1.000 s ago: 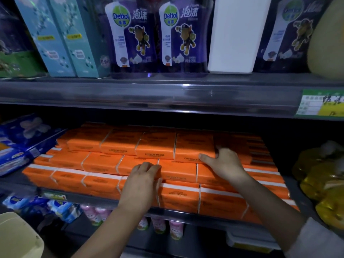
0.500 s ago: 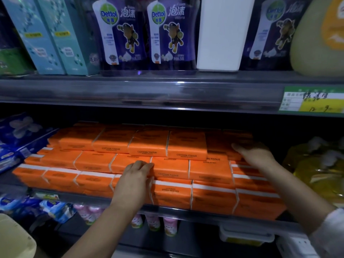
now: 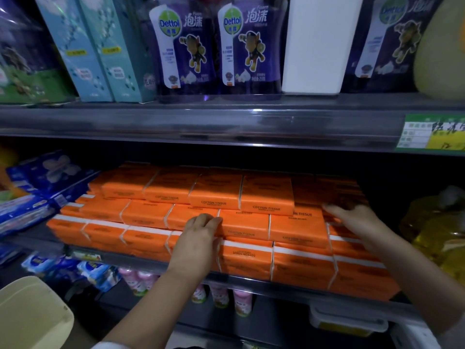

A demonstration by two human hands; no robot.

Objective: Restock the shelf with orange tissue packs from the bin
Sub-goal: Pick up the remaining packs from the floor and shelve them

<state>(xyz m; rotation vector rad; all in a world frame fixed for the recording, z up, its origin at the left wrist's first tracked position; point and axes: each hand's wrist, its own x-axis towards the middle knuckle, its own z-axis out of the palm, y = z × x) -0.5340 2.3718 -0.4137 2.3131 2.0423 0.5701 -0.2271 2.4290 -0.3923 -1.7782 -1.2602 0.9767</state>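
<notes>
The orange tissue packs (image 3: 266,195) fill the middle shelf (image 3: 251,285) in three stepped tiers. I count four across the lit top tier, five in the tier below and at least six along the front, with more in shadow toward 3 o'clock that I cannot count. Every pack I can read lies flat, its long axis running 9 to 3 along the shelf and its narrow "COTTON TISSUE" face turned out toward the aisle. On one front pack the lettering is upside down. The left hand (image 3: 198,238) comes up from 6 o'clock and rests palm-down on a front-tier pack. Its bent fingers (image 3: 208,220) press their tips against the front of the second tier at a seam between two packs, wrapped around nothing. The right hand (image 3: 352,220), at 3 o'clock of the stack, lies flat on the shadowed packs with straight fingers pointing toward 9, holding nothing. At 12 o'clock stand two Dettol bottles (image 3: 186,51) beside two teal boxes (image 3: 100,51). The corner of a cream bin (image 3: 32,313) shows at 7 o'clock.
</notes>
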